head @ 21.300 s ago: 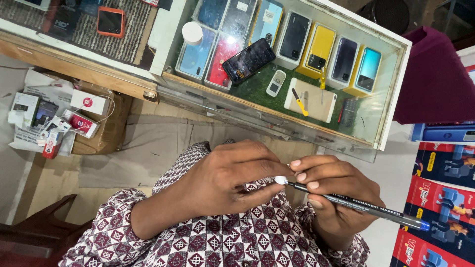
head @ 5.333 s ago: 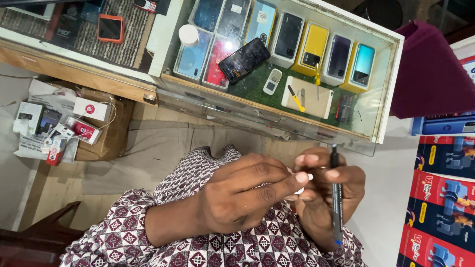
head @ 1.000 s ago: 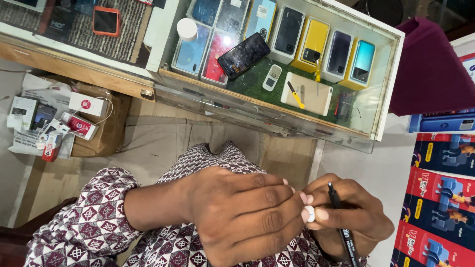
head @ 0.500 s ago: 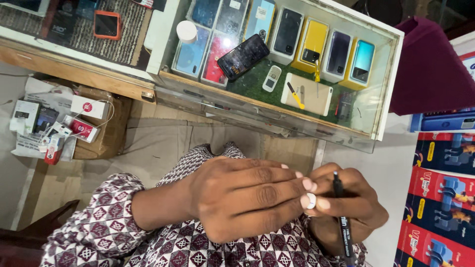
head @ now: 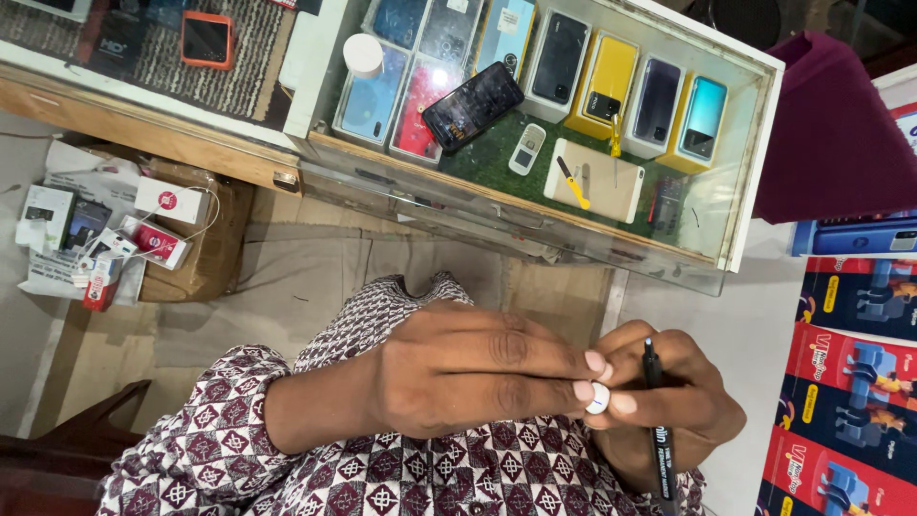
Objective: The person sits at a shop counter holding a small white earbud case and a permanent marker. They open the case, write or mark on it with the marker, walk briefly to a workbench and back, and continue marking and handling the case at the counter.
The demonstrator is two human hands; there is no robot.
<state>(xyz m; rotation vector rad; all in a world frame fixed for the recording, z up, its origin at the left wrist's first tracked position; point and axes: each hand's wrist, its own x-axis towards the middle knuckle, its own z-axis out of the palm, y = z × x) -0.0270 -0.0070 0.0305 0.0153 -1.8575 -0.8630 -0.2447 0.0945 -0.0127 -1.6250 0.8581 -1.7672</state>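
Observation:
My left hand (head: 458, 377) reaches across from the left in a patterned sleeve, and its fingertips pinch a small white round piece (head: 598, 397). My right hand (head: 673, 401) meets it from the right. It holds a black marker pen (head: 659, 435) nearly upright, tip up, just beside the white piece. The fingertips of both hands touch around that piece. Both hands hover over my lap (head: 458, 473), covered in the same patterned cloth.
A glass display case (head: 735, 172) holds several phones, a dark phone (head: 473, 105), a small white keypad phone (head: 526, 148) and a yellow tool (head: 573, 183) on a tan pad. A cardboard box of small packages (head: 124, 239) sits left. Colourful boxes (head: 850, 382) stand right.
Over the last second my left forearm has shifted slightly and the marker has come more upright next to the white piece. Both hands keep their hold.

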